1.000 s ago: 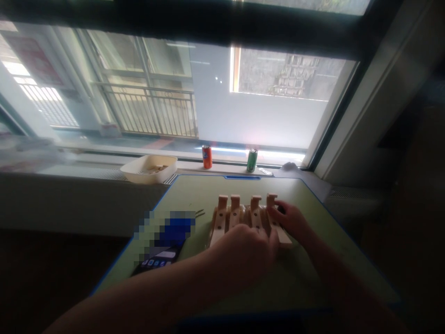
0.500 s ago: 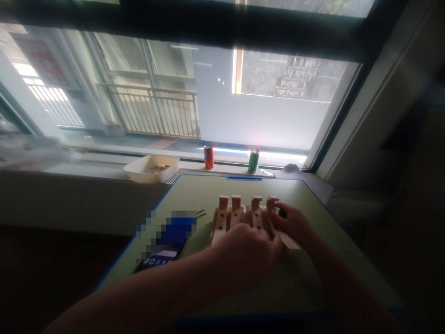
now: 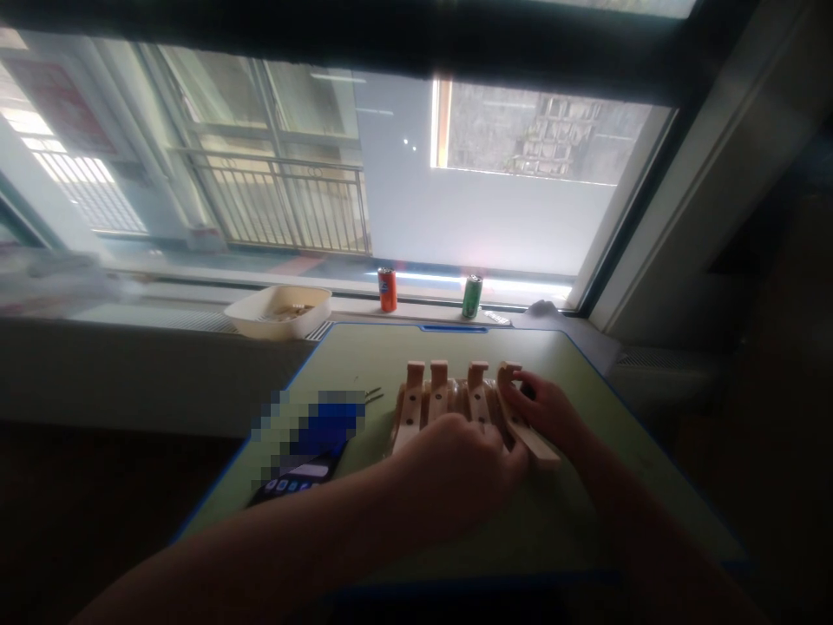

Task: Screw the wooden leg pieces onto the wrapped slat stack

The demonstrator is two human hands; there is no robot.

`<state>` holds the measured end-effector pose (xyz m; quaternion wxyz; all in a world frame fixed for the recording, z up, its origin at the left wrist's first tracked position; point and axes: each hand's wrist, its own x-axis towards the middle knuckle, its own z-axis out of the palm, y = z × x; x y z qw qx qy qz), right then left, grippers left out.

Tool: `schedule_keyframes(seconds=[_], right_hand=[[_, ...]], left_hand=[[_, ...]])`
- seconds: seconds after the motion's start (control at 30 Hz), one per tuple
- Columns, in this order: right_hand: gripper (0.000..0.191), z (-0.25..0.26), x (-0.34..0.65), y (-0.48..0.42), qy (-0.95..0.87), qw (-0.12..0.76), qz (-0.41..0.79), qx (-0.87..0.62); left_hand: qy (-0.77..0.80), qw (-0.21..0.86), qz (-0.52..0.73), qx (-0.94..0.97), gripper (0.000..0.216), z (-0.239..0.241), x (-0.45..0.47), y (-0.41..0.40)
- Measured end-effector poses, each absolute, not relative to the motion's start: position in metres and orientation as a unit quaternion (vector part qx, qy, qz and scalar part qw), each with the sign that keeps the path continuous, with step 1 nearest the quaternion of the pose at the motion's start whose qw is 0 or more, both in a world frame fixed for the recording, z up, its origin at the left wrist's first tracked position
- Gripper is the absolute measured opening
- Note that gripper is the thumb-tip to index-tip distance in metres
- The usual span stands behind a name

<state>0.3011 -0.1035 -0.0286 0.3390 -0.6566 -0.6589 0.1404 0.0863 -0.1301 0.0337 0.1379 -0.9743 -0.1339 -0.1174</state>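
Note:
A row of pale wooden hooked pieces (image 3: 423, 399) lies side by side on the green table (image 3: 364, 356). My left hand (image 3: 459, 464) rests closed over the near ends of the middle pieces, hiding them. My right hand (image 3: 543, 408) pinches the rightmost wooden piece (image 3: 530, 443), which lies slanted away from the others. Its hooked top sits under my fingertips.
A phone (image 3: 296, 477) and a blurred blue object (image 3: 322, 425) lie at the table's left. A white tray (image 3: 278, 311), an orange can (image 3: 387, 290) and a green can (image 3: 472, 297) stand on the window sill behind. Small dark pins (image 3: 372, 396) lie left of the wooden pieces.
The rightmost wooden piece has swung out at its near end, away from the row, under my right hand. My left hand has barely shifted.

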Motion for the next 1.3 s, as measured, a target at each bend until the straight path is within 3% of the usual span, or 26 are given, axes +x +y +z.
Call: schedule_keyframes(seconds=[0.17,0.3,0.43,0.5,0.63,0.77,0.93,1.3], right_hand=[[0.045,-0.028,0.301,-0.104,-0.658,0.346,0.149,-0.652],[0.045,-0.033,0.3,-0.103,-0.657,0.34,0.119,-0.662],[0.048,-0.038,0.299,-0.103,-0.647,0.327,0.095,-0.682],[0.049,-0.039,0.298,-0.103,-0.643,0.322,0.082,-0.69],[0.048,-0.037,0.296,-0.103,-0.643,0.323,0.077,-0.69],[0.048,-0.037,0.296,-0.104,-0.645,0.325,0.095,-0.685],[0.045,-0.034,0.294,-0.105,-0.648,0.336,0.094,-0.677],[0.042,-0.026,0.3,-0.106,-0.629,0.374,0.109,-0.672]], left_hand=[[-0.139,0.068,-0.126,-0.98,0.024,0.047,0.086,-0.13],[-0.151,-0.009,-0.218,-0.964,0.024,0.072,0.073,-0.119],[-0.331,0.002,-0.344,-0.879,0.026,0.094,0.04,-0.084],[-0.423,0.02,-0.286,-0.86,0.028,0.096,0.023,-0.058],[-0.521,0.003,0.03,-0.853,0.027,0.078,0.008,-0.007],[-0.563,-0.017,0.143,-0.814,0.023,0.041,0.018,0.024],[-0.575,-0.022,0.187,-0.796,0.032,0.011,0.025,0.038],[-0.529,-0.057,0.139,-0.835,0.022,-0.019,0.039,0.045]])
